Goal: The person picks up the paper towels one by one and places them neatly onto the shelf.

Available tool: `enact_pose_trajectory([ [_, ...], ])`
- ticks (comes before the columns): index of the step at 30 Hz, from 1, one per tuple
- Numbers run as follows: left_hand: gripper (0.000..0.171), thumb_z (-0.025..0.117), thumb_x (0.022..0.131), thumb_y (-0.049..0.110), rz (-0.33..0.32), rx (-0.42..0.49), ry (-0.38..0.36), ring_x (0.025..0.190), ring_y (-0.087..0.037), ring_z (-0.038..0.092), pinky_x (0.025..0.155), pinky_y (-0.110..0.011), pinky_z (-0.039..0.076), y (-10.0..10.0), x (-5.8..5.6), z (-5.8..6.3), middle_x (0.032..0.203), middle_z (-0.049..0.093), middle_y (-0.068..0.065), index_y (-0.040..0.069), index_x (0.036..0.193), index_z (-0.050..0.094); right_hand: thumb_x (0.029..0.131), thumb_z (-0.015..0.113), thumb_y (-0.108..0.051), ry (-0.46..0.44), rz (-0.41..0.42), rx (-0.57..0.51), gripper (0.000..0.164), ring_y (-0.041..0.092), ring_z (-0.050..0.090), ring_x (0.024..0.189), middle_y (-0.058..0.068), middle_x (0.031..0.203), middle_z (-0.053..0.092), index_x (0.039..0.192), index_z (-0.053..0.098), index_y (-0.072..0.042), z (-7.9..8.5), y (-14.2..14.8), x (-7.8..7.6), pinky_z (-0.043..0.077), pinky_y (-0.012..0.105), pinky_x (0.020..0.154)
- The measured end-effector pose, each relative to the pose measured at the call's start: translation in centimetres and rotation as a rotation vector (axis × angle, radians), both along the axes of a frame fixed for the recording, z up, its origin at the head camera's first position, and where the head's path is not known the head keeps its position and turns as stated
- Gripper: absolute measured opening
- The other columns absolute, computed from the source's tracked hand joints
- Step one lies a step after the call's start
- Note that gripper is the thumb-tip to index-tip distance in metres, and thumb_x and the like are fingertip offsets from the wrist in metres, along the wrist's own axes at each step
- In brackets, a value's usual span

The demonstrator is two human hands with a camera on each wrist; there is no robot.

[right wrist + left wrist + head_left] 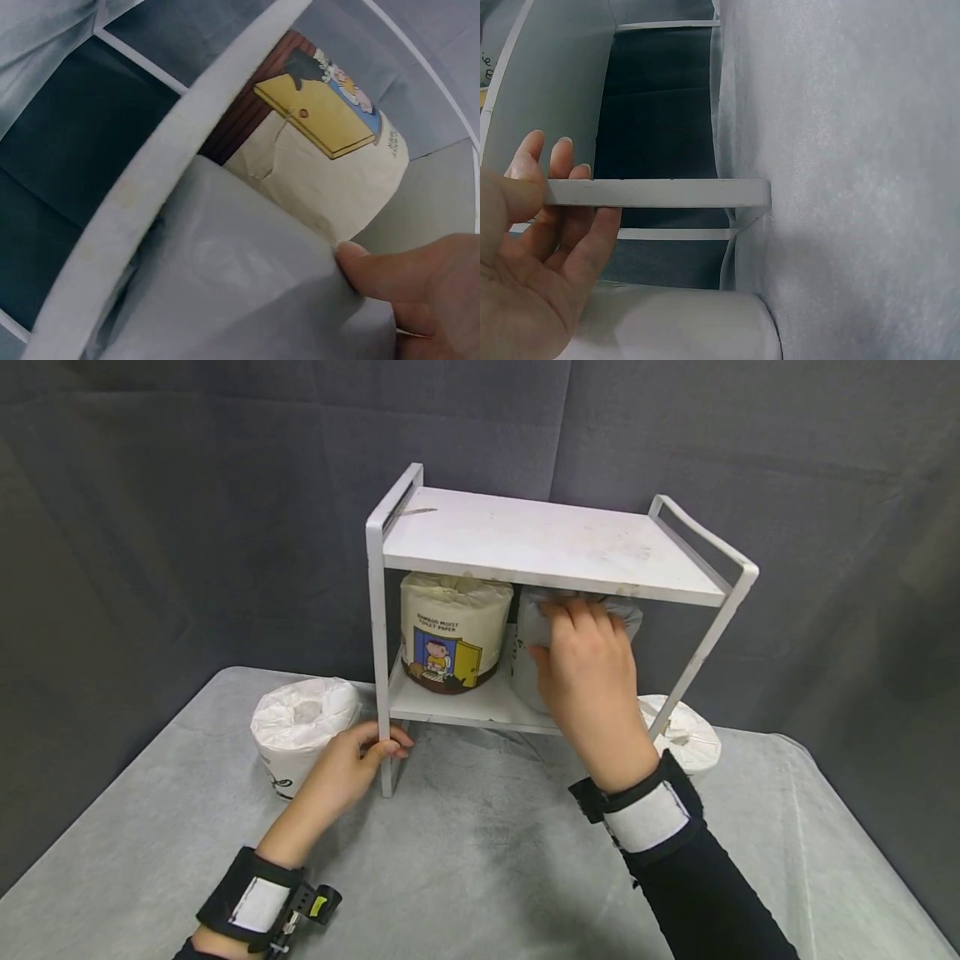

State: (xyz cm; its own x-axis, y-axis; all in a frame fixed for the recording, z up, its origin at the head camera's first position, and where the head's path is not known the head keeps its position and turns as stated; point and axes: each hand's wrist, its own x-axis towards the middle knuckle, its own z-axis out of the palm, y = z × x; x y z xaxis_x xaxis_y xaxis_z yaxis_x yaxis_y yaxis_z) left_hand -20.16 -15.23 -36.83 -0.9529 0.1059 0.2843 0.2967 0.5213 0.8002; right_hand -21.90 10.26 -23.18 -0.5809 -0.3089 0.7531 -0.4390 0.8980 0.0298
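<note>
A white two-tier shelf rack (525, 531) stands on the covered table. My left hand (352, 767) grips its left front leg (660, 193) near the foot, thumb on one side and fingers behind. Between the two shelves, my right hand (592, 685) holds a white-wrapped toilet roll (240, 262) by its upper part, the thumb at its edge in the right wrist view. To its left, on the lower shelf, sits a cream toilet roll (453, 627) with a cartoon door print. The far side of the white-wrapped roll is hidden.
Another white-wrapped roll (303, 731) stands on the table left of the rack, close to my left forearm. One more wrapped roll (686, 735) is at the right, partly behind the rack's right leg and my wrist. Dark grey cloth (225, 527) hangs behind the table.
</note>
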Motion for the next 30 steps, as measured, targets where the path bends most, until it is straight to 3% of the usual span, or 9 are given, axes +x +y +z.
enact_pose_trajectory([
  [10,0.017,0.056,0.100,0.009,-0.006,0.003,0.002,0.095,-0.026,0.066,0.082,-0.041,0.048,0.0,0.1,0.0,0.094,0.073,-0.007,0.005,0.105,0.072,0.079,0.081,-0.001,0.081,0.048,-0.002,0.042,0.038,0.055,0.112,0.018,0.116,0.064,0.117,0.064,0.004,-1.0,0.6,0.0,0.042,0.050,0.094],
  [18,0.017,0.056,0.101,0.009,-0.007,0.001,0.003,0.095,-0.026,0.066,0.082,-0.043,0.048,-0.1,0.0,0.0,0.093,0.073,-0.007,0.004,0.105,0.071,0.079,0.081,-0.004,0.164,0.008,0.053,0.041,0.034,0.058,0.111,0.015,0.114,0.066,0.116,0.065,0.001,-1.3,1.5,-0.1,0.041,0.049,0.095],
  [30,0.017,0.056,0.101,0.009,-0.006,-0.005,-0.004,0.095,-0.026,0.066,0.081,-0.041,0.047,-0.1,-0.1,-0.1,0.093,0.072,-0.007,0.004,0.105,0.071,0.077,0.081,-0.001,0.115,0.113,-0.032,0.043,0.033,0.056,0.115,0.013,0.119,0.065,0.117,0.065,-0.001,-1.7,2.6,-0.5,0.037,0.048,0.100],
])
